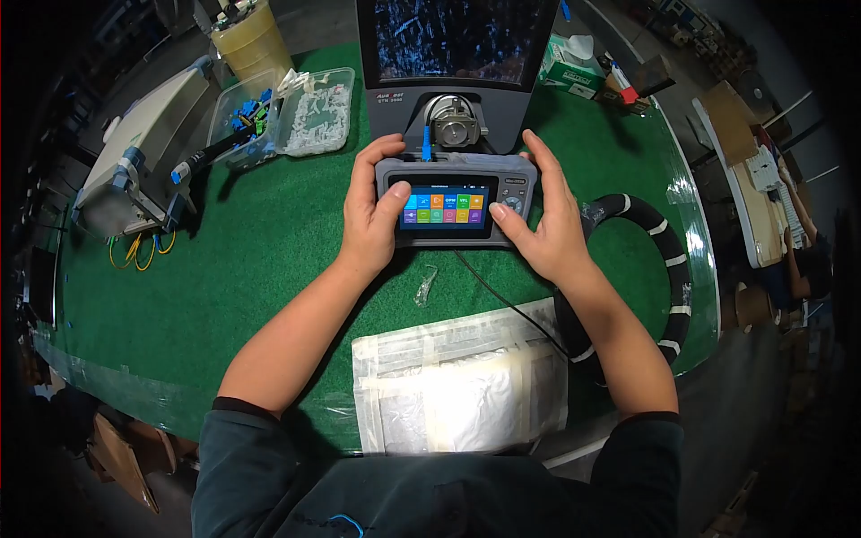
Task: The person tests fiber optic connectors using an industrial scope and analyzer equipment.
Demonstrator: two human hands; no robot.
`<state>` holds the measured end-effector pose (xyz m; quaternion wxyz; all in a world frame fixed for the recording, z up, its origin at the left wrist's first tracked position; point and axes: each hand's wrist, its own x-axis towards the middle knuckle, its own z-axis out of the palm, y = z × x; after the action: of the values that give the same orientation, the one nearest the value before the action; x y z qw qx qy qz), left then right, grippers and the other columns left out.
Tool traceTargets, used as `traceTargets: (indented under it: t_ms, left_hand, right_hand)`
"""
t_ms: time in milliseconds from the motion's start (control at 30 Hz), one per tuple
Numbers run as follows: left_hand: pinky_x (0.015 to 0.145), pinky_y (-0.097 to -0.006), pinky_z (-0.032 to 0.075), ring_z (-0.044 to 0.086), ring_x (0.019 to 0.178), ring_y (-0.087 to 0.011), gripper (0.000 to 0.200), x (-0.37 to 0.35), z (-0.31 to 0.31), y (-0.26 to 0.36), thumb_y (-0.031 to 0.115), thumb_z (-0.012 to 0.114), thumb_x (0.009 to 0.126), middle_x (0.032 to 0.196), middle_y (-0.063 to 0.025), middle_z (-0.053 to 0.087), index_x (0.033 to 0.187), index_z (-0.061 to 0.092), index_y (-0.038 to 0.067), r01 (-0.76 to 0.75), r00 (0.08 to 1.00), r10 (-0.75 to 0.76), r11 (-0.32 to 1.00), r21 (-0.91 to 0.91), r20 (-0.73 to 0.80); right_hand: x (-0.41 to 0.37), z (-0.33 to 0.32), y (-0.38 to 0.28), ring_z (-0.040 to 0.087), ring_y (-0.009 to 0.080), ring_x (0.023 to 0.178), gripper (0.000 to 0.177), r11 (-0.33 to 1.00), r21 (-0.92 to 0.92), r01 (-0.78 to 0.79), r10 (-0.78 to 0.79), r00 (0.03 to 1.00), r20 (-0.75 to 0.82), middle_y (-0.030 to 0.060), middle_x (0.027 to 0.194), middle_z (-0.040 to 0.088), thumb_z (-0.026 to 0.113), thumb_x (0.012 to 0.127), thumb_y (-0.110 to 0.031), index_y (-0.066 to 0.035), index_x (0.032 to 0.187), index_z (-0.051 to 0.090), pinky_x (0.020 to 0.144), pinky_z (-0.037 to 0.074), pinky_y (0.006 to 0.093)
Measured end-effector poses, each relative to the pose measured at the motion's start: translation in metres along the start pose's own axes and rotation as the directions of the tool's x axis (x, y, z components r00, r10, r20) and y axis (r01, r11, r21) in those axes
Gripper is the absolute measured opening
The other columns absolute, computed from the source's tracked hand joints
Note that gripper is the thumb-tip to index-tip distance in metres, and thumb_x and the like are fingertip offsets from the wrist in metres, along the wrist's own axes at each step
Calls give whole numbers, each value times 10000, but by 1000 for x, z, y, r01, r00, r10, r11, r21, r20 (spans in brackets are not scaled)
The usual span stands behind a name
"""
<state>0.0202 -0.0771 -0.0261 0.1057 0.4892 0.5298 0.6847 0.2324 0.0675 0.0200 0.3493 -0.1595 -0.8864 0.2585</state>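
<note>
Both hands grip a grey handheld fibre-optic tester (444, 236) by its two ends. Its lit screen shows rows of coloured icons. My left hand (369, 211) wraps round the left end, with the thumb resting on the screen's left edge. On the opposite end, my right hand (554, 229) has its thumb by the round keypad and its fingers behind the case. A blue fibre connector (427, 148) rises from the tester's top edge. Behind stands a dark inspection unit with a speckled screen (453, 40) and a round metal fixture (456, 130).
Clear plastic tubs (318, 117) with small white and blue parts stand at the back left, near a bulky instrument (152, 148). A thick black cable coil (674, 260) lies right. A taped white pad (457, 394) lies in front, with a thin black cord (493, 291) reaching it.
</note>
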Motion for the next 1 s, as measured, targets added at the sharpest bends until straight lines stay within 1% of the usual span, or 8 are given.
traceTargets:
  t_ms: [67,133,233,367,467,533,633,1000]
  left_hand:
    - [1159,-397,371,470,1384,-271,544,-2,3,8,203,645,914,1484,-174,488,1402,475,34,127,992,-125,985,-117,26]
    - [1157,-398,376,477,1378,-271,571,-2,5,10,166,661,885,1494,-172,479,1403,459,37,112,994,-110,992,-50,28]
    - [1151,-399,385,493,1361,-271,604,-2,8,9,114,677,845,1511,-168,464,1396,440,39,78,997,-78,997,27,21]
    - [1144,-395,390,511,1342,-271,592,-2,3,7,139,677,859,1521,-164,456,1391,441,32,78,996,-78,997,2,36]
    - [1146,-396,384,507,1345,-273,570,-2,3,8,201,670,897,1518,-165,460,1391,447,26,116,993,-113,990,-81,32]
    - [1144,-396,385,507,1344,-270,554,-3,3,6,228,658,918,1515,-165,464,1390,452,24,112,994,-111,990,-83,25]
    - [1144,-394,382,505,1346,-266,532,-2,3,6,258,640,947,1509,-164,471,1390,464,21,125,992,-123,987,-105,25]
    - [1085,-362,421,544,1240,-213,556,-1,3,8,288,635,969,1405,-127,546,1429,467,24,123,992,-122,988,-94,10]
  right_hand:
    - [0,0,0,537,351,1341,855,1000,-12,9,-9,1000,-5,235,1535,463,761,875,-238,4,1580,341,1146,399,439]
    - [0,0,0,433,420,1443,835,1000,-2,14,-14,1000,19,271,1584,393,764,879,-289,21,1545,367,1192,354,462]
    - [1,1,-4,502,369,1376,779,993,-82,89,-91,996,-18,256,1562,435,767,869,-224,2,1526,414,1170,373,441]
    - [2,-2,-12,490,400,1383,719,984,-141,107,-111,993,-26,257,1573,427,768,863,-198,-1,1486,468,1169,370,467]
    - [2,-3,-12,497,443,1339,570,970,-163,181,-195,978,-71,238,1565,431,767,836,-223,-66,1366,632,1124,407,516]
    - [3,-6,-13,502,442,1334,369,921,-220,323,-336,941,-26,225,1527,490,760,809,-175,-101,1171,764,1111,410,553]
    - [2,-5,-16,506,433,1335,267,893,-269,360,-373,928,4,209,1497,534,763,776,-144,-126,1036,816,1103,406,587]
    - [1,-3,-15,521,424,1336,274,888,-287,359,-381,924,-23,188,1479,570,778,725,-106,-130,995,821,1093,412,620]
